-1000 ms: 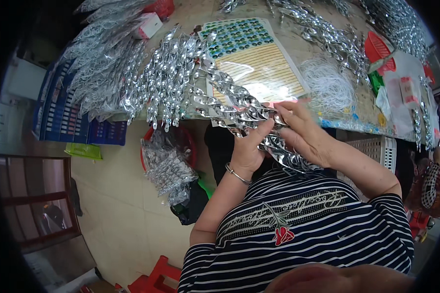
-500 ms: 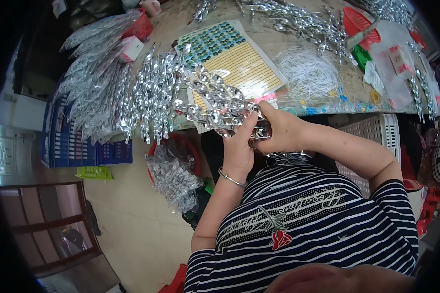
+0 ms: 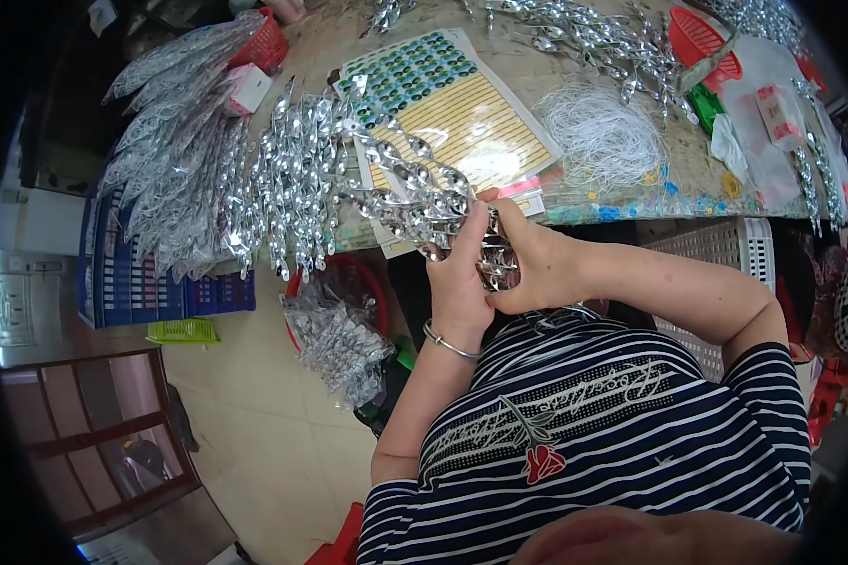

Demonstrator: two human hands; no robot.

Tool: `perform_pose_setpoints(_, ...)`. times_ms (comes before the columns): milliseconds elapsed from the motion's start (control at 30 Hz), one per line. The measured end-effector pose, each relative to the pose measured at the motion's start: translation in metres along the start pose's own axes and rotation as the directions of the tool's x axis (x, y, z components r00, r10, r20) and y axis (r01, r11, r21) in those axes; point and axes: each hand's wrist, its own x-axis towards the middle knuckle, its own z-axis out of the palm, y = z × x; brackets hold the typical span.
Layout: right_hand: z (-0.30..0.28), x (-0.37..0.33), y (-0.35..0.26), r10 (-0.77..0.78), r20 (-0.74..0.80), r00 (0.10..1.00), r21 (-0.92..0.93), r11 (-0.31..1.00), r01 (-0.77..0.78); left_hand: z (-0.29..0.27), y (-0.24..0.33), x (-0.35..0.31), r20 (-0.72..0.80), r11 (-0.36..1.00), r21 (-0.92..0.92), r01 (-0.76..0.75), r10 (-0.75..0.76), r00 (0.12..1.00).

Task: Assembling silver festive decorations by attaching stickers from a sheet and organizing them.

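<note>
A bundle of shiny silver twisted spiral pieces [image 3: 405, 193] is gripped between both of my hands at the table's near edge, its tips fanning toward the far left. My left hand [image 3: 459, 278] wraps the bundle from the left, thumb lying upward along it. From the right, my right hand [image 3: 537, 264] curls round its near end. Just left of the held pieces, more silver spirals [image 3: 297, 184] lie in a row hanging over the edge. Behind the bundle are sheets of green oval and yellow striped stickers [image 3: 471, 118]. White string [image 3: 601, 137] is heaped to their right.
Plastic-wrapped silver spirals [image 3: 174, 160] are piled at the left above a blue crate [image 3: 132, 273]. Loose spirals [image 3: 584, 42] and a red basket [image 3: 702, 45] occupy the far right. Below the table stand a red tub [image 3: 372, 292] with bagged spirals and a white perforated crate [image 3: 756, 259].
My left thumb has straightened upward and my right hand has shifted slightly down around the bundle's near end. The bundle stays in both hands, its tips a little closer together.
</note>
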Motion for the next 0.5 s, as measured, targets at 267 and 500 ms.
perform_pose_setpoints(267,-0.004,0.003,0.013,0.042,-0.016,0.999,-0.161,0.986,-0.044,-0.007,-0.001,0.008,0.096,0.984,0.168,0.064,-0.081,0.992)
perform_pose_setpoints(500,-0.018,-0.003,0.003,0.159,-0.18,0.971,0.001,0.987,-0.162,0.016,0.004,0.01,0.24,0.983,0.144,0.111,-0.143,0.96)
